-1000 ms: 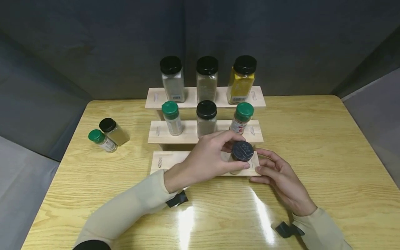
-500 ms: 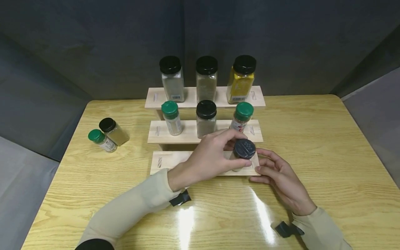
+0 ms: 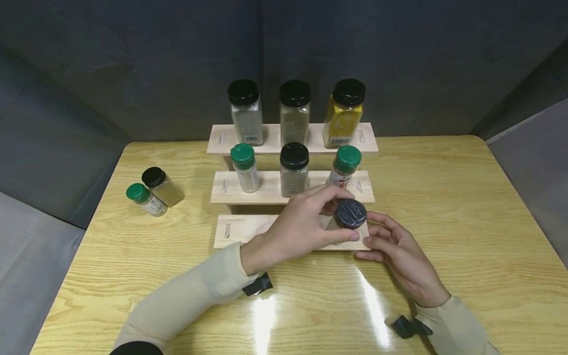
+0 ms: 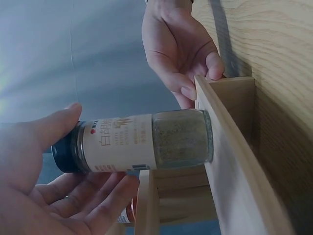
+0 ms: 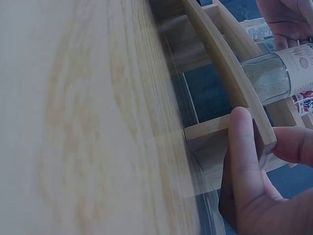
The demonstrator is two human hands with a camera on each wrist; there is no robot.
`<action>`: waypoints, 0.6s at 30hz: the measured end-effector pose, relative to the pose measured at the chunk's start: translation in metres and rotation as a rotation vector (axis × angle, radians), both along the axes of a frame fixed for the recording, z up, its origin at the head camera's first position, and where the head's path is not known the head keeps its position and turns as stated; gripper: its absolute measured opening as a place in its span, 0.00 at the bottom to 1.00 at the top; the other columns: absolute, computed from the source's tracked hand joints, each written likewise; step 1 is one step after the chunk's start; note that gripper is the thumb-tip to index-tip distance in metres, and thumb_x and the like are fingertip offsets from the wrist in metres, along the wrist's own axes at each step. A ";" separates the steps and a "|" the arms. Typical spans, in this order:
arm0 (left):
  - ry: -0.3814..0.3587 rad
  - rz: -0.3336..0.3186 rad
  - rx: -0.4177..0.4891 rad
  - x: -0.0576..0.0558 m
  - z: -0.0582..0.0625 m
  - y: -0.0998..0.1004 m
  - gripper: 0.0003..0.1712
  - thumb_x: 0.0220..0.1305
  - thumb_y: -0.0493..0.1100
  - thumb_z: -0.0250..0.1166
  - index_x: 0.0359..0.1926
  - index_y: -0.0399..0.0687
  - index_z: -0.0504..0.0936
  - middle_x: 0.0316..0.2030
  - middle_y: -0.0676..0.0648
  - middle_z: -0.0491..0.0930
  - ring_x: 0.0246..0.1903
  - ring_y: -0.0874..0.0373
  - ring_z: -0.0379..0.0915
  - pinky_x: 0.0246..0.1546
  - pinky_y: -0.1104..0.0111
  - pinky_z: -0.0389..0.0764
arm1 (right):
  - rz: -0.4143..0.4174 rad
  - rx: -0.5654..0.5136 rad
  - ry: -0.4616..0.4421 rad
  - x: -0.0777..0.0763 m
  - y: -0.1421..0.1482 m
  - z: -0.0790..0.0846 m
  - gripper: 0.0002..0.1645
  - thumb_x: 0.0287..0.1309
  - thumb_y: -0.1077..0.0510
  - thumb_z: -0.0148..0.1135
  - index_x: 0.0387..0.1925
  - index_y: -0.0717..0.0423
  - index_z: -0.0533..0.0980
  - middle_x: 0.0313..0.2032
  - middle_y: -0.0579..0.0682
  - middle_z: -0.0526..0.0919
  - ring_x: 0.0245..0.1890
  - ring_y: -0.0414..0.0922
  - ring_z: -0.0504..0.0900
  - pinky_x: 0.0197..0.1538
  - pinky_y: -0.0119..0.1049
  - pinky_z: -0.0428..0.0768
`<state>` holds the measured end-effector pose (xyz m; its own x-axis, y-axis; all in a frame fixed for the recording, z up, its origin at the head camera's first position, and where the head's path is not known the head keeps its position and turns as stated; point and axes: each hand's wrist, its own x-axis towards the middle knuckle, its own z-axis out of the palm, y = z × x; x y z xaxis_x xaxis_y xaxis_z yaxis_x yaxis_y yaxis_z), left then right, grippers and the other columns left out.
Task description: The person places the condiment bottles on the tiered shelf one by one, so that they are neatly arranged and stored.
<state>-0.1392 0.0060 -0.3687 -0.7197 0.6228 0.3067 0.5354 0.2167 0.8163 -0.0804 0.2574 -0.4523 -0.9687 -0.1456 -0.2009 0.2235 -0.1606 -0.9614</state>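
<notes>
My left hand [image 3: 298, 224] grips a spice jar [image 3: 350, 214] with a dark shaker lid near the right end of the lowest step of a wooden spice rack [image 3: 246, 228]. In the left wrist view, thumb and fingers surround the lid end of the glass jar [image 4: 181, 138]; its base meets the board. My right hand [image 3: 401, 259] pinches the right end of that step; the right wrist view has its fingers on both sides of the board [image 5: 264, 134]. Right behind the jar stands a green-capped shaker [image 3: 347, 160] on the middle step.
The middle step also bears a green-capped shaker [image 3: 245, 167] and a black-lidded jar [image 3: 294, 170]. Along the top step stand two pale jars and a yellow one [image 3: 343, 118]. A black-lidded jar [image 3: 166, 190] and a green-capped shaker [image 3: 148, 201] lie at the table's left.
My left hand and the spice jar have shifted slightly to the right along the lowest step. The right hand has stayed at the step's end.
</notes>
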 end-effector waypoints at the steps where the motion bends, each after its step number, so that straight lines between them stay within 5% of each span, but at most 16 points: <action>1: -0.004 0.006 -0.003 0.000 -0.001 -0.001 0.35 0.58 0.42 0.87 0.63 0.40 0.81 0.54 0.44 0.85 0.50 0.59 0.84 0.56 0.78 0.83 | -0.001 0.001 0.000 0.000 0.000 0.000 0.30 0.77 0.74 0.56 0.74 0.60 0.64 0.51 0.55 0.82 0.50 0.47 0.86 0.56 0.49 0.91; 7: -0.004 0.058 0.014 0.005 -0.008 -0.016 0.36 0.58 0.43 0.87 0.64 0.42 0.82 0.57 0.46 0.85 0.52 0.59 0.84 0.57 0.75 0.84 | -0.011 0.003 0.004 0.000 -0.001 0.000 0.30 0.76 0.74 0.56 0.73 0.59 0.64 0.50 0.55 0.81 0.47 0.45 0.85 0.55 0.49 0.92; 18: 0.105 0.127 0.217 0.015 -0.030 -0.078 0.19 0.60 0.31 0.82 0.52 0.38 0.88 0.48 0.47 0.89 0.47 0.44 0.86 0.54 0.63 0.88 | -0.018 -0.025 -0.015 0.000 0.000 -0.002 0.30 0.75 0.76 0.57 0.71 0.57 0.65 0.47 0.53 0.80 0.45 0.43 0.84 0.56 0.50 0.91</action>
